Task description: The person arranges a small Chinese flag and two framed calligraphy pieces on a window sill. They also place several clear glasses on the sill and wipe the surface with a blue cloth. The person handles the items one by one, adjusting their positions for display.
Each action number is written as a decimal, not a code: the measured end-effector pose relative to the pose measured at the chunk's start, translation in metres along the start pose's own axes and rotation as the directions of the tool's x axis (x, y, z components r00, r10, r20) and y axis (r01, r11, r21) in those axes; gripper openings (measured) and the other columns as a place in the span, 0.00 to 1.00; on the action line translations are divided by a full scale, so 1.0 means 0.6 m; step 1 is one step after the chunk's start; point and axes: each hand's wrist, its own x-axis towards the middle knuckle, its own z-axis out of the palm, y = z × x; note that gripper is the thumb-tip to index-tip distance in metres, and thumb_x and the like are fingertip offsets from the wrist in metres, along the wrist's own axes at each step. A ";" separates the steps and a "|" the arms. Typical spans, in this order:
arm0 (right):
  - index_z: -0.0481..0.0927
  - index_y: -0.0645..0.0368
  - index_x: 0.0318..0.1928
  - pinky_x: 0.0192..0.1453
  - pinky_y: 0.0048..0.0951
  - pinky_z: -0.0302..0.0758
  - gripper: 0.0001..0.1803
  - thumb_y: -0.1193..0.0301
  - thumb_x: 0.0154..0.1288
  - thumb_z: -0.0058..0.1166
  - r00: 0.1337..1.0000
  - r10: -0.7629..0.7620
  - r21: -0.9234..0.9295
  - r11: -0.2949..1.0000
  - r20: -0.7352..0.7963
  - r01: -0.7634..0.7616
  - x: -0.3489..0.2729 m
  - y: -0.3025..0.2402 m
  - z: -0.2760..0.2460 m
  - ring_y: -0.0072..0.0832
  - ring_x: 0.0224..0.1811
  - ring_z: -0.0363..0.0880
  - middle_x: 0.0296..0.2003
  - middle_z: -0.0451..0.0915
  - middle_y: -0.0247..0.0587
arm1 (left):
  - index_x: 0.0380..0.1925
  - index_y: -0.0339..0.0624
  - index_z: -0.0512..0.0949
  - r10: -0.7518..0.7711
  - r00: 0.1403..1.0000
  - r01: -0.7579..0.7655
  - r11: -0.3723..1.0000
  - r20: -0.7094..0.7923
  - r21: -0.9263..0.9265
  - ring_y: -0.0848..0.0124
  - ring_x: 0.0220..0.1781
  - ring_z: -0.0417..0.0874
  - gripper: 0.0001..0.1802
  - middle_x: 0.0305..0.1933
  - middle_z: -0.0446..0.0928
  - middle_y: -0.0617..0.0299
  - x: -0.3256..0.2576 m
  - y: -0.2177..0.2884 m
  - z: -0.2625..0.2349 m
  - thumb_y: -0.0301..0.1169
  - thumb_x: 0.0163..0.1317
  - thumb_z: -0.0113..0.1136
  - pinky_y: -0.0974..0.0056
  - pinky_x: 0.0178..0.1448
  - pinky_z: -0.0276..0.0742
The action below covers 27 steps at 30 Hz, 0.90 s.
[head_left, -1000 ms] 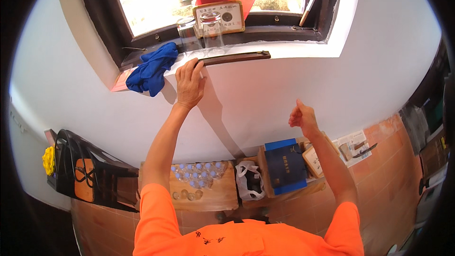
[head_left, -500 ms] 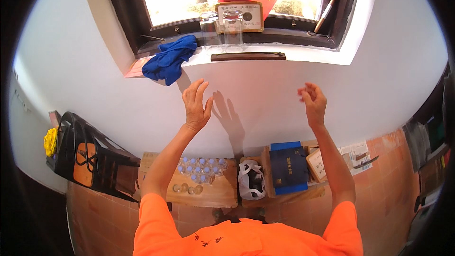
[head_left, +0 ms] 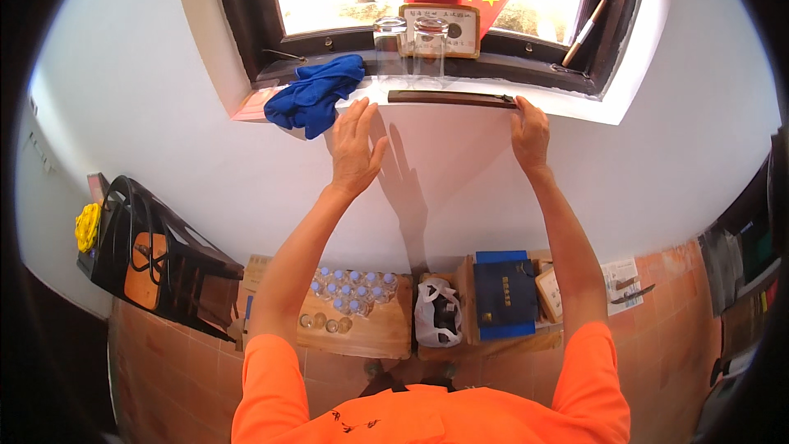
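A white wall [head_left: 460, 189] rises from a tiled floor [head_left: 197, 362] to a window sill [head_left: 588, 107]. The left forearm hides part of a low bench [head_left: 386, 337]. The left hand [head_left: 355, 150] is raised, fingers extended, gripping nothing, near a blue cloth [head_left: 316, 94]. The right hand [head_left: 532, 133] reaches up, fingertips at the right end of a dark bar [head_left: 448, 99] along the sill's front edge; whether it grips, I cannot tell. Beyond, clear glasses [head_left: 430, 57] overlap a framed plaque [head_left: 465, 33]; the window [head_left: 329, 0] is cut off above.

Two clear glasses [head_left: 390, 51] are standing behind the dark bar [head_left: 448, 99], obstructing reach toward the framed plaque [head_left: 462, 30]. A blue cloth [head_left: 316, 96] is crowding the sill [head_left: 571, 104] at left. Rightward, bare sill is offering passage; between left hand [head_left: 355, 152] and right hand [head_left: 531, 133], space is lying open.
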 end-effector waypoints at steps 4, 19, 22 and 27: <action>0.76 0.62 0.54 0.69 0.48 0.59 0.20 0.78 0.60 0.49 0.998 -0.058 -0.028 0.998 -0.013 0.058 -0.006 -0.012 0.012 0.42 0.59 0.74 0.50 0.80 0.47 | 0.65 0.41 0.62 -0.069 0.997 0.070 0.997 0.028 -0.023 0.54 0.75 0.55 0.36 0.70 0.62 0.52 0.006 -0.025 0.037 0.30 0.56 0.64 0.43 0.74 0.44; 0.76 0.61 0.55 0.70 0.47 0.56 0.22 0.78 0.59 0.47 0.994 -0.111 -0.154 0.982 0.019 0.113 -0.016 -0.020 0.010 0.43 0.63 0.70 0.49 0.80 0.50 | 0.66 0.41 0.61 -0.098 0.990 0.096 0.995 0.098 0.025 0.56 0.78 0.50 0.39 0.72 0.59 0.54 0.002 -0.022 0.051 0.29 0.54 0.65 0.42 0.75 0.39; 0.76 0.62 0.56 0.70 0.48 0.55 0.22 0.78 0.59 0.47 0.994 -0.105 -0.144 0.984 0.021 0.107 -0.013 -0.018 0.008 0.44 0.63 0.70 0.49 0.80 0.50 | 0.66 0.41 0.60 -0.082 0.992 0.080 0.996 0.099 0.024 0.56 0.78 0.49 0.39 0.72 0.58 0.53 0.004 -0.023 0.051 0.29 0.54 0.65 0.42 0.75 0.39; 0.75 0.64 0.56 0.67 0.46 0.63 0.22 0.80 0.60 0.46 0.997 -0.018 0.040 0.999 -0.073 0.020 -0.010 -0.039 -0.011 0.42 0.60 0.73 0.49 0.80 0.52 | 0.65 0.41 0.63 -0.053 0.999 0.053 0.999 0.013 -0.013 0.55 0.76 0.54 0.35 0.71 0.60 0.51 0.003 -0.017 0.038 0.28 0.56 0.62 0.45 0.74 0.43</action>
